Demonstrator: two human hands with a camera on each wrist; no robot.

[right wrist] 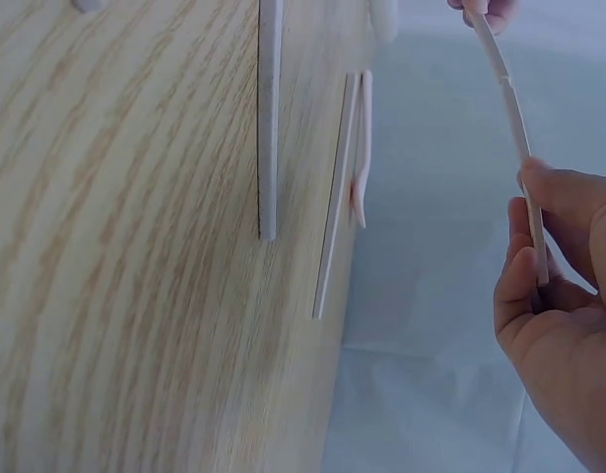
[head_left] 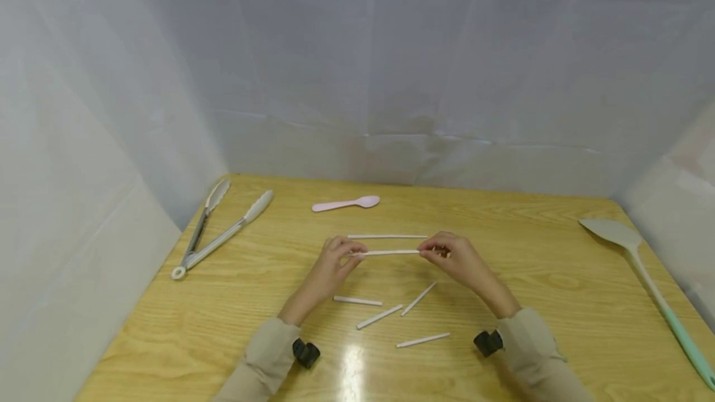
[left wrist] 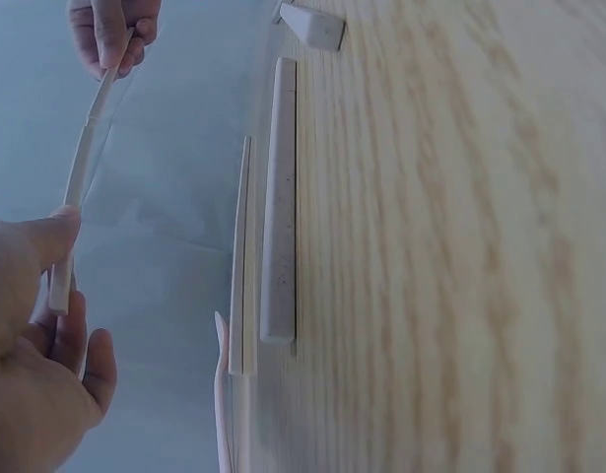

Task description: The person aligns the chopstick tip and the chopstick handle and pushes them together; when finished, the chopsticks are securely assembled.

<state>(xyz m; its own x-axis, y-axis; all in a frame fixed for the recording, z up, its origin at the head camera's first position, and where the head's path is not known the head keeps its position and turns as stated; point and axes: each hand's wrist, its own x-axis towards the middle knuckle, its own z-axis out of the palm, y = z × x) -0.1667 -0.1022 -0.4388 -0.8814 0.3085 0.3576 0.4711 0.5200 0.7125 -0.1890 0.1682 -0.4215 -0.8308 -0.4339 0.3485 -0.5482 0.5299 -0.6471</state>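
Both hands hold a thin white stick (head_left: 391,252) level above the table, one at each end. My left hand (head_left: 334,265) pinches its left end between thumb and fingers. The right end is pinched by my right hand (head_left: 457,259). In the left wrist view the stick (left wrist: 81,163) bows slightly and has a small notch or joint along its length; the same mark shows on the stick (right wrist: 516,118) in the right wrist view. Just beyond the hands, a long white stick (head_left: 388,237) lies on the table.
Several shorter white sticks (head_left: 380,316) lie between the forearms. A pink spoon (head_left: 346,203) rests toward the back of the wooden table (head_left: 530,228). Spread metal tongs (head_left: 220,239) lie at left, and a large spatula with green handle (head_left: 653,284) at right. Pale sheeting (head_left: 357,79) surrounds the table.
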